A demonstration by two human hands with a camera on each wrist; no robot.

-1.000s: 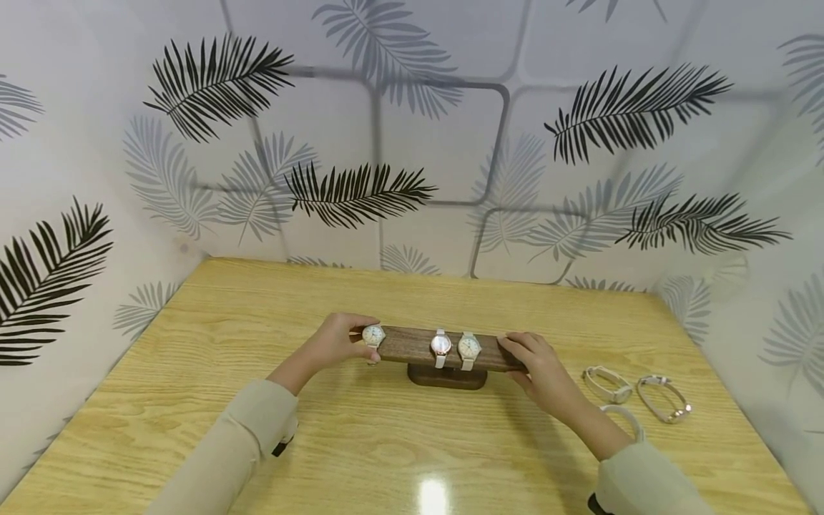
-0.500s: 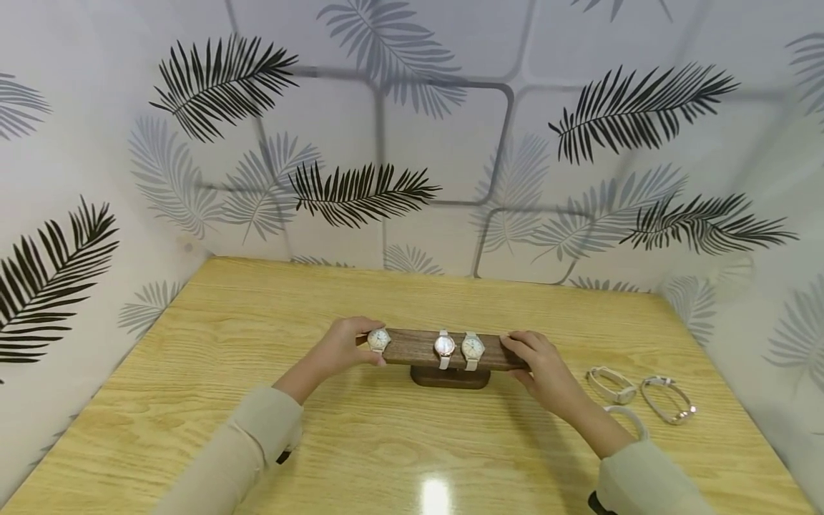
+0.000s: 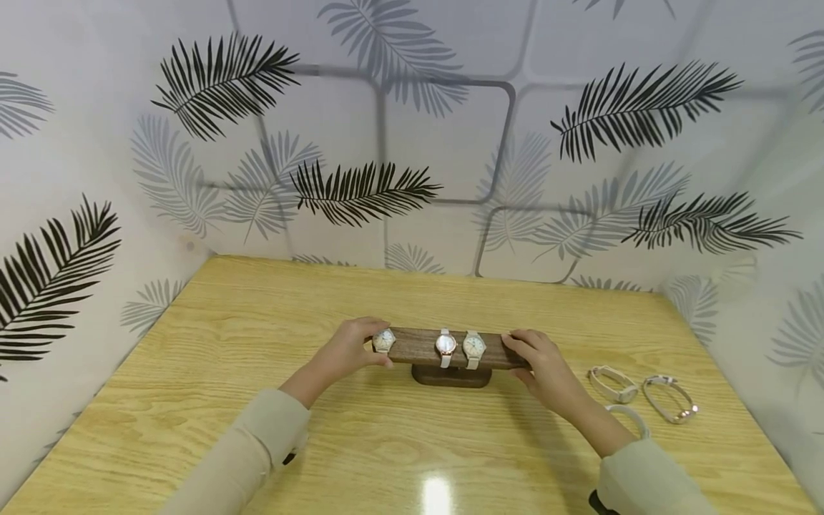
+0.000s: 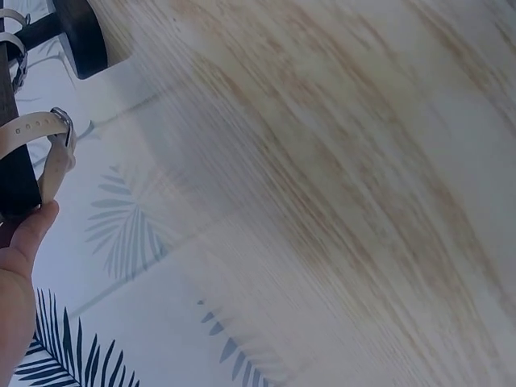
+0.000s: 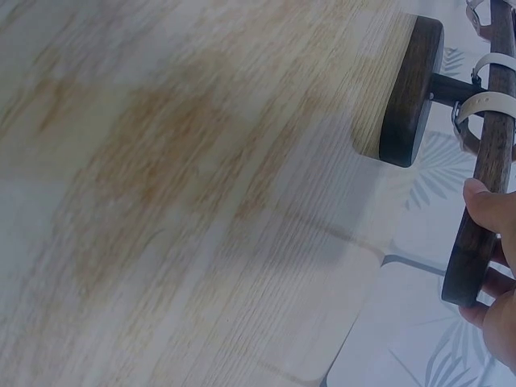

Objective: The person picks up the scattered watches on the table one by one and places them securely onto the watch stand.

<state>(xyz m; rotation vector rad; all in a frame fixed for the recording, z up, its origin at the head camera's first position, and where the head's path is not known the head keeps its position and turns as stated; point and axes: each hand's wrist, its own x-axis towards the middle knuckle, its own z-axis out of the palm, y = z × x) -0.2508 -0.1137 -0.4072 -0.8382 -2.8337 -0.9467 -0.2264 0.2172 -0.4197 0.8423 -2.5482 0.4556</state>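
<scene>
The left hand (image 3: 347,350) pinches the leftmost watch (image 3: 384,340) at the end of the wooden bar (image 3: 415,345), thumb at the front and fingers behind; whether those fingertips also bear on the wood, I cannot tell. The right hand (image 3: 543,368) grips the bar's other end, thumb on its front face and fingers around the back. The bar's long axis runs crosswise from one set of fingers to the other, so its bare stretch begins just to the right of the left fingers, with the leftmost watch around its tip; the left hand is the nearer one to that watch. Further along, between the hands but closer to the right fingers, the rose-gold-rimmed watch (image 3: 445,345) and the pale round watch (image 3: 473,346) sit side by side around the bar. Below the bar, between the hands, is the dark base (image 3: 452,377) on the table (image 3: 386,443). Out to the right of the right fingers lie the beige-strapped watch (image 3: 627,394), the pinkish-strapped watch (image 3: 684,414) and a white loop (image 3: 637,418) partly hidden by the forearm. Counted: one bar, one base, three watches on the bar, two loose watches, one loop.
</scene>
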